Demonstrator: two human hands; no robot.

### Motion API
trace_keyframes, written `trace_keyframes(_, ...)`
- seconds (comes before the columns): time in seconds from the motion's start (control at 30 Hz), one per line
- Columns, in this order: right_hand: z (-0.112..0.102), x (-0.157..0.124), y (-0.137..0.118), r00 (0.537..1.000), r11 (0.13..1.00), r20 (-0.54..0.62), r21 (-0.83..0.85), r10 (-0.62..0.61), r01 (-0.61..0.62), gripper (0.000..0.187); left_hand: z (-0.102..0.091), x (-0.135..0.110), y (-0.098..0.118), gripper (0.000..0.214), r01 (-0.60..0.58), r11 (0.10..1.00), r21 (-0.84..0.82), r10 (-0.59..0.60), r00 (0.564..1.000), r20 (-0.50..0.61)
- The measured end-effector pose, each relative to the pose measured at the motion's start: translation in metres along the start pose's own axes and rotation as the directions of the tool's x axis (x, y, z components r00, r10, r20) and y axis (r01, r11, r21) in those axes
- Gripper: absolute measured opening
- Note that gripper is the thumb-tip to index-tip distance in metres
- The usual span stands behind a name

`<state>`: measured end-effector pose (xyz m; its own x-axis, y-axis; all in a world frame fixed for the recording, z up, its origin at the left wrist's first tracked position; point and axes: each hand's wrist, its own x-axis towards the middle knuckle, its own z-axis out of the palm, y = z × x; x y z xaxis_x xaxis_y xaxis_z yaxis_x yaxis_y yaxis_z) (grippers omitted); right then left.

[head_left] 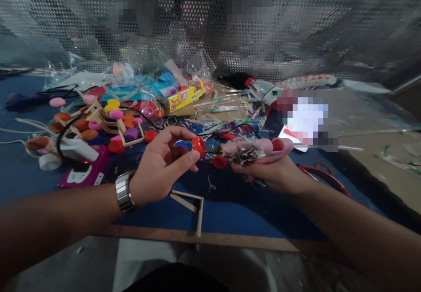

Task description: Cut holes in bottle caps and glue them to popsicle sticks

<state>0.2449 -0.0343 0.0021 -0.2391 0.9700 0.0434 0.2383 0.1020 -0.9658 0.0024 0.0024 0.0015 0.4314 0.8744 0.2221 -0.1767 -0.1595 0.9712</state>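
The table [250, 215] has a brown strip [243, 241] along its near edge, and the blue top shows widest btw. the two forearms. In this near part a few wooden sticks [201, 215] lie in an angled shape, one end reaching the strip. At the far side a metal mesh [210, 33] closes the room; at right a brown board [378, 129] limits it, and at left the stick frames w/ coloured caps [95, 125] crowd it.

For containers: a clear bottle [263, 90] lies on its side far behind the right hand [276, 173], contents I cannot tell; a yellow packet [186, 101] lies aslant, far and left of the bottle, its inside also not visible. Clear plastic bags lie around the packet.

The pink glue gun [243, 149] is in the right hand, approx. in the middle of the scene, above the table — this hand is wrapped on it from below. Its long axis goes left–right, w/ nozzle pointing left, to the red cap [198, 146]. Left hand [161, 165] pinches this cap btw. thumb and fingers. The nozzle tip is just beside the cap; if they touch, I can't tell. Another red cap [219, 162] shows just below the nozzle.
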Motion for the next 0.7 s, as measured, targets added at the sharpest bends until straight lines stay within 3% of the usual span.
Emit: trace_keyframes(0.7, 0.0006, 0.0021, -0.0073, 0.998, 0.998, -0.01, 0.006, -0.058, 0.058, 0.023, -0.0018, 0.0007, -0.0009, 0.031, 0.005, 1.0, 0.001, -0.005, 1.0, 0.019)
